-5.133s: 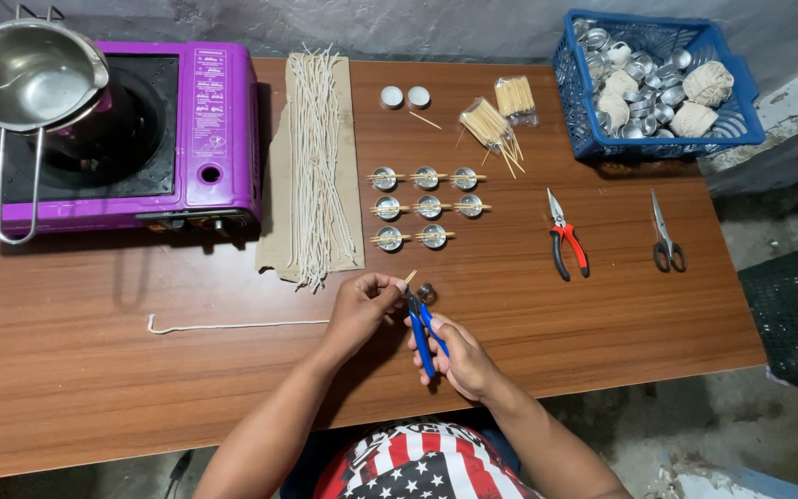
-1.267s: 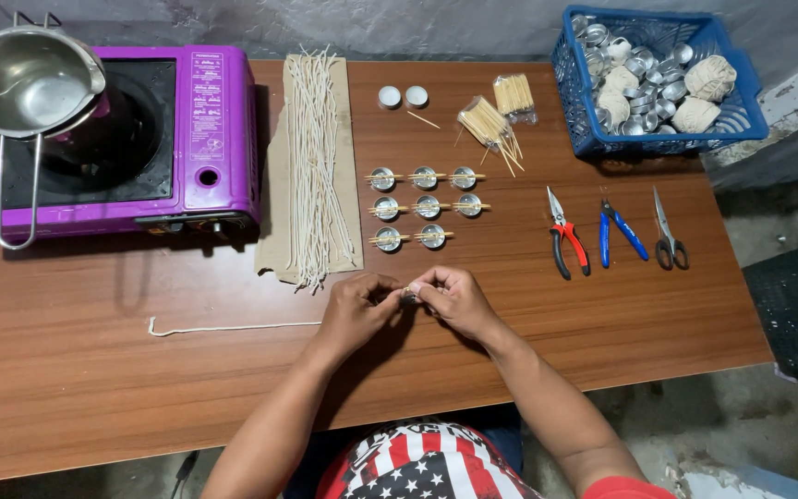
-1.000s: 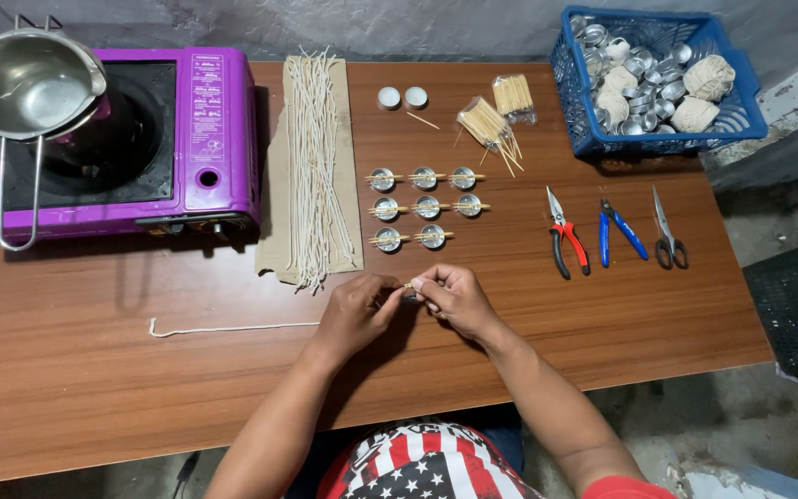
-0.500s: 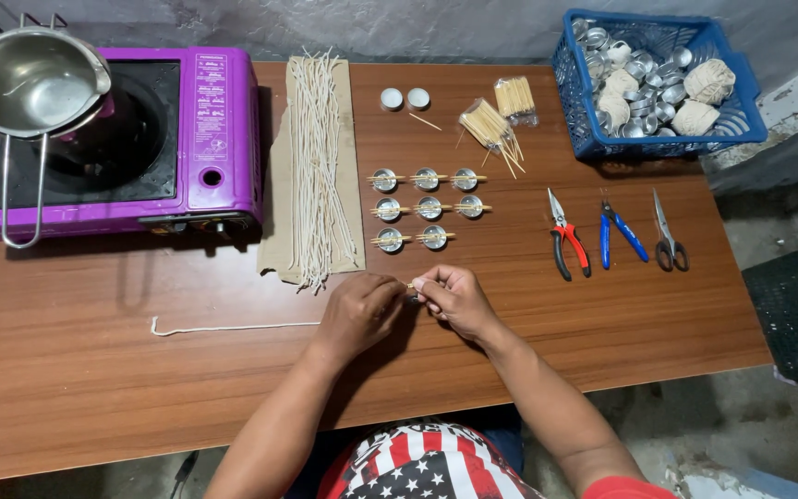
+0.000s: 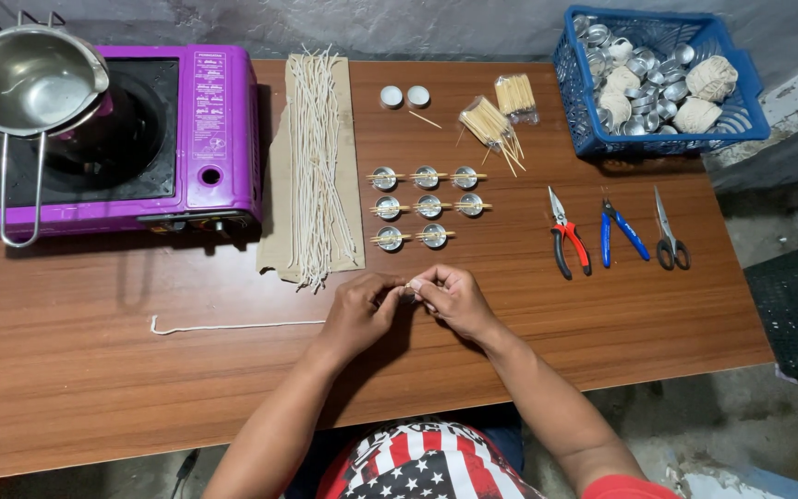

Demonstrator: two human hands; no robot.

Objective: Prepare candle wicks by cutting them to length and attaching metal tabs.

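A person sits at a brown wooden table point(image 5: 94, 388), seen from above. Low in the middle of the frame, the left hand point(image 5: 357, 310) and right hand point(image 5: 454, 298) meet fingertip to fingertip, pinched shut on a small metal cup point(image 5: 407, 288) that is mostly hidden between them; whether a stick lies across it cannot be told.

Just above the hands stand eight finished cups point(image 5: 427, 205) in three rows, each with a wick held by thin sticks laid across its rim; the bottom row has two, so one place looks unfilled, and the cup in hand seems to be the ninth. Plenty is left: a blue basket point(image 5: 570, 83) at the upper right holds many bare cups and balls of string.

Cut wicks point(image 5: 316, 157) lie on cardboard at centre left, and a loose string point(image 5: 233, 325) lies beside the left hand. Red pliers point(image 5: 565, 236), blue cutters point(image 5: 616, 233) and scissors point(image 5: 667, 231) rest at the right. A purple stove point(image 5: 223, 139) with a steel pot point(image 5: 30, 79) fills the upper left. Behind runs a grey wall; the floor is rough concrete.
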